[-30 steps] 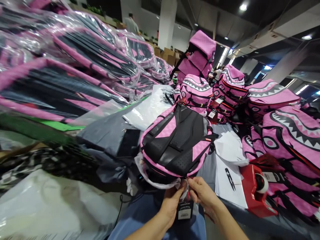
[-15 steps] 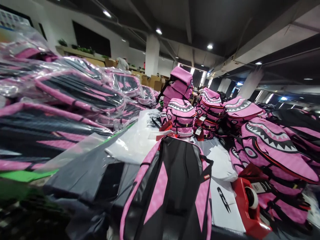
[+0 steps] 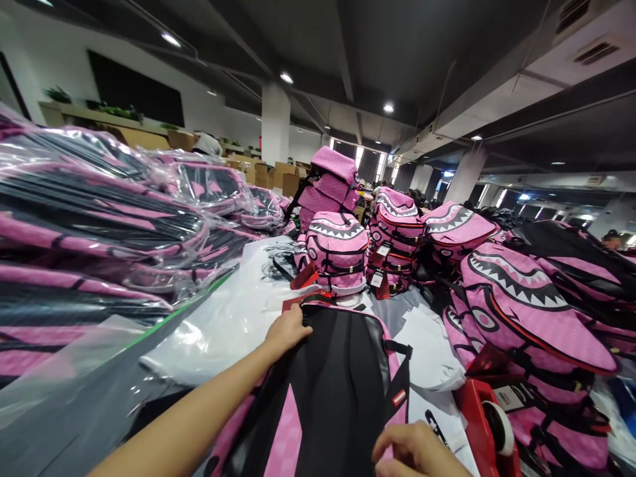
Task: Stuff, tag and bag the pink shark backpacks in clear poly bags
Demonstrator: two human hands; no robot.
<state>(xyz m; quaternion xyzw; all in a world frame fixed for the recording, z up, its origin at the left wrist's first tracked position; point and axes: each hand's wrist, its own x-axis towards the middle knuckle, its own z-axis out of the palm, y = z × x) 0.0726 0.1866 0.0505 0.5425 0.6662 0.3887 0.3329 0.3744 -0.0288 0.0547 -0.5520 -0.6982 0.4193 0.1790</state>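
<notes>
A pink and black backpack (image 3: 342, 371) lies in front of me with its black padded back panel and straps facing up. My left hand (image 3: 288, 329) grips its top left edge, thumb over the black panel and the other fingers partly hidden. Over the lower right side of the backpack is my right hand (image 3: 417, 450), its fingers loosely bent, with a gap between thumb and forefinger. Whether it touches the bag is unclear. A red tag (image 3: 293, 303) shows just beyond my left hand.
Plastic-wrapped backpacks (image 3: 99, 205) are heaped at the left. Shark-mouth backpacks (image 3: 536, 298) stand ahead and at the right. Clear plastic bags (image 3: 218, 318) lie left of my bag. White paper (image 3: 430, 351), black thread snips (image 3: 434, 425) and a red tape dispenser (image 3: 477, 417) lie right.
Both hands have come into view, the left onto the backpack's top left edge and the right over its lower right side. The view has turned slightly right.
</notes>
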